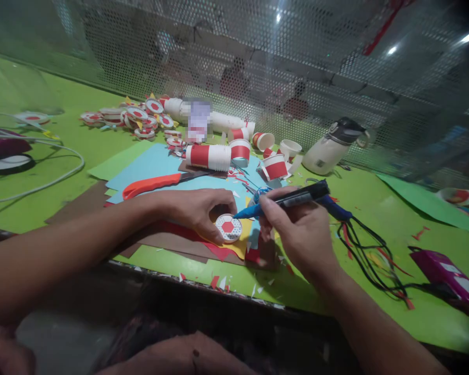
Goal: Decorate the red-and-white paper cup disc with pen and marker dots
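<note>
Near the front edge of the green table [359,307], we've got one white disc [229,227] with a red patch in its middle, over the yellow paper [241,249]. Our left hand [201,208] has thumb and fingers clamped on the rim, probably so it won't skid around, and that grip leaves the face clear. Our right hand [303,234] has its fingers closed around one blue-tipped marker [293,197], held like we're writing, likely for fine control. The tip's right at the disc's far rim; we can't tell if it's touching.

Rough headcount: one pair of orange-handled scissors [152,184] on the blue paper [148,161], one bottle [322,153], one short stack of nested cups [209,157] lying sideways (no clue how many), plus at least four loose cups [275,167]. The disc pile [136,113] overlaps too much for us to count.
</note>
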{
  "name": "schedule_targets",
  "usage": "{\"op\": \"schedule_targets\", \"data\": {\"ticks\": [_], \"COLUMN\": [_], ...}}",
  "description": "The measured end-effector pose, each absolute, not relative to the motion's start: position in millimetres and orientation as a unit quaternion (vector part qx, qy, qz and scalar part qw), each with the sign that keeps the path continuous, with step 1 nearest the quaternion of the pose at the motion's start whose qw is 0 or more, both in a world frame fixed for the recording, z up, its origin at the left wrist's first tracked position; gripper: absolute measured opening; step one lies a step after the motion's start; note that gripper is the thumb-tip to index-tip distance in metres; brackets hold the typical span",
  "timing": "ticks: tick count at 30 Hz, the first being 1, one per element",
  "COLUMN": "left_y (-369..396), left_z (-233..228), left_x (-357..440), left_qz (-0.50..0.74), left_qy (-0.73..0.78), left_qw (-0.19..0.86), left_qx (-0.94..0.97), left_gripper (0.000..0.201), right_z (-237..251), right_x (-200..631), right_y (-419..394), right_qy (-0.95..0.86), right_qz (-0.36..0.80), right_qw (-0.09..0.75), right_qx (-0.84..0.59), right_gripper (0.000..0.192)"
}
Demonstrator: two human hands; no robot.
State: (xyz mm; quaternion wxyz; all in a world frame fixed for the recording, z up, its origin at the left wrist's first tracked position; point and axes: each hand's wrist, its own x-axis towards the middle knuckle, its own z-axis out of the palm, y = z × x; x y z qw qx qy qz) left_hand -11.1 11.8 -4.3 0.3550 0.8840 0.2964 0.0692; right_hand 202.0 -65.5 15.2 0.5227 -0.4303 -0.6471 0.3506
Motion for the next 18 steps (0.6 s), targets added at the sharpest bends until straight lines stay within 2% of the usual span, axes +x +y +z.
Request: {"op": "schedule_targets", "data": {"ticks": [18], "left_y": [8.4], "left_z": [-4.2], "left_x": [-8.3], "left_qz": [0.061], "left_qy": [0.317], "left_qw": [0.325], "left_qx": [0.889], "left_gripper": [0.05], "right_z": [-9.6], "right_x": [191.5], "right_y": [-58.7], "right_qy": [-0.671], "right_qz": [0.357], "right_qw": [0.476], "right_qx": [-0.442], "right_gripper": [0.019]}}
